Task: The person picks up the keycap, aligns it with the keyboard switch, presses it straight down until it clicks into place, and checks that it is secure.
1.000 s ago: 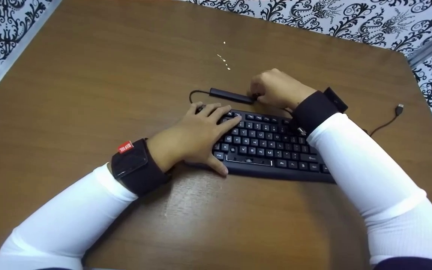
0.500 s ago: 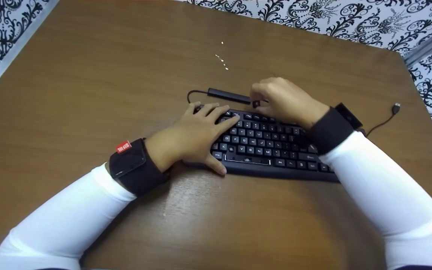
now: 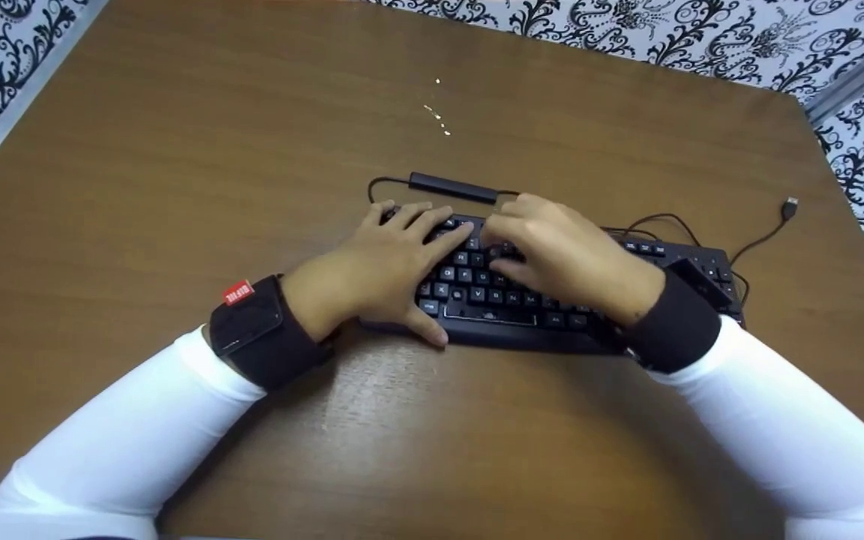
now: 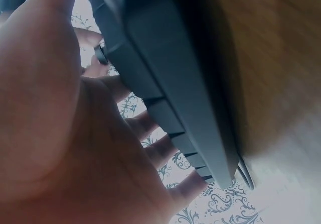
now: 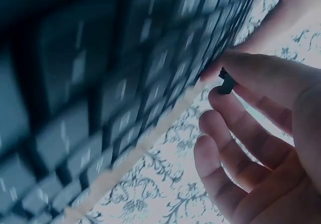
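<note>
Fingers of the left hand (image 3: 372, 274) lie spread and nearly straight on the left end of the black keyboard (image 3: 672, 259), thumb against its near edge, pressing it flat to the brown surface (image 3: 177, 150). Fingers of the right hand (image 3: 567, 255) are curled narrow; the right wrist view shows thumb and forefinger pinching a small black plug (image 5: 226, 82) just off the keyboard's edge.

The keyboard sits mid-surface. Just behind it lies a slim black hub (image 3: 453, 187) with its short lead, and a cable (image 3: 758, 240) runs off to the right, ending in a loose connector (image 3: 790, 208).

By my reading, the step in hand is carrying the small plug, with the left hand steadying the keyboard. The next move calls for a firm pinch and for squaring the plug to whatever port it goes to.

Compared with 1 second ago, the right hand has come back from the hub's right end to over the keys, the left hand has stayed put, and the keyboard's right end now shows.
</note>
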The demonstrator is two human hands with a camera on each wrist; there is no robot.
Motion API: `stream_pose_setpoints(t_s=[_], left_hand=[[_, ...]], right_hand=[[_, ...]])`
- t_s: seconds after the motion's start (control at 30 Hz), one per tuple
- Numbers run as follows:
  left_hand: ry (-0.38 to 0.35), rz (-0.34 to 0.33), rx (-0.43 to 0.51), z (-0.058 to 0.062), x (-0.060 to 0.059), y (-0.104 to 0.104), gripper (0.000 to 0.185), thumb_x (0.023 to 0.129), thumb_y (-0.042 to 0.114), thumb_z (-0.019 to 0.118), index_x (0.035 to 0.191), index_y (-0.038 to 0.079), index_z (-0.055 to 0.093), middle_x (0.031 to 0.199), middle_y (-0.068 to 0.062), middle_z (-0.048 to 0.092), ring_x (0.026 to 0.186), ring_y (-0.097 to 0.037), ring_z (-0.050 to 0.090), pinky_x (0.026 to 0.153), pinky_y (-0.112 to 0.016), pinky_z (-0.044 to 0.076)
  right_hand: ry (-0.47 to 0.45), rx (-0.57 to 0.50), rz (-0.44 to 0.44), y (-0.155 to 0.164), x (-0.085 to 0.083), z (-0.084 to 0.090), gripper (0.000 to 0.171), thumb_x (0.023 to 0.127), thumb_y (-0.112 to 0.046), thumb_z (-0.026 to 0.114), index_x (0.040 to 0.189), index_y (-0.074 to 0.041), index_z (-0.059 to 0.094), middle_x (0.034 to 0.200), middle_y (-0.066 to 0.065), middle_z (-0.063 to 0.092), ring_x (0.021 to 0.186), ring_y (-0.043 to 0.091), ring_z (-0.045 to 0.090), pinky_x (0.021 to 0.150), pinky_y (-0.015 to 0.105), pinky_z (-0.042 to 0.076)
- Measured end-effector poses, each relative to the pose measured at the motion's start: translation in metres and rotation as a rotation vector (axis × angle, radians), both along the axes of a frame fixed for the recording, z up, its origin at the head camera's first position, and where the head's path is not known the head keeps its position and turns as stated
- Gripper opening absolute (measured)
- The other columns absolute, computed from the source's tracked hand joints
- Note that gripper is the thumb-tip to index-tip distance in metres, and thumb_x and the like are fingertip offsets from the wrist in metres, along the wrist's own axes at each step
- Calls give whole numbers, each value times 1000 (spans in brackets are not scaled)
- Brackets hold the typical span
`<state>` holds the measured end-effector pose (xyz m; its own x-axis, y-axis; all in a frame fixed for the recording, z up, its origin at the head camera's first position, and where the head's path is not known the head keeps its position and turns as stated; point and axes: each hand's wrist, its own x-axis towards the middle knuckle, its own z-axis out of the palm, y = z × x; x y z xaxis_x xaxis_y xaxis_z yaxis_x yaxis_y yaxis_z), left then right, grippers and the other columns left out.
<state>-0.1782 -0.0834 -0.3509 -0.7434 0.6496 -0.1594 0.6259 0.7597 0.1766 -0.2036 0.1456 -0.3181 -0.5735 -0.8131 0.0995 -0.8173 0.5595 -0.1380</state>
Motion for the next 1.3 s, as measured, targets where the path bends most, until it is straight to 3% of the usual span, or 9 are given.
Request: stream_pose_setpoints(t_s=[0.13, 0.37, 0.83, 1.3], left_hand=[[-3, 6, 20, 0, -1, -1, 133, 64, 85, 67, 162, 16, 9, 167, -14, 17, 153, -34, 17, 121, -62, 16], [-21, 21, 7, 0, -2, 0, 134, 64, 86, 66, 162, 16, 8, 168, -13, 12, 154, -35, 14, 122, -62, 13], [-40, 10, -30, 2, -4, 2, 134, 64, 88, 63, 162, 15, 9, 169, -13, 10, 154, -35, 13, 123, -61, 12], [-33, 7, -31, 2, -4, 1, 134, 64, 88, 64, 162, 14, 9, 169, -13, 10, 154, -36, 14, 122, -63, 13]], right_hand=[[-8, -11, 34, -5, 11, -5, 18, 83, -12, 79, 97, -6, 72, 95, 8, 70, 87, 24, 62, 77, 37, 56], [-66, -36, 49, -14, 21, -13, 16, 84, -13, 79, 97, -8, 72, 97, 5, 71, 91, 23, 64, 84, 38, 55], [-133, -114, -13, -20, 26, -28, 17, 81, -10, 80, 95, -10, 71, 97, 5, 68, 93, 22, 58, 85, 37, 51], [-145, -144, -42, -19, 28, -26, 11, 84, -13, 78, 94, -10, 74, 93, 3, 70, 90, 21, 60, 83, 36, 52]])
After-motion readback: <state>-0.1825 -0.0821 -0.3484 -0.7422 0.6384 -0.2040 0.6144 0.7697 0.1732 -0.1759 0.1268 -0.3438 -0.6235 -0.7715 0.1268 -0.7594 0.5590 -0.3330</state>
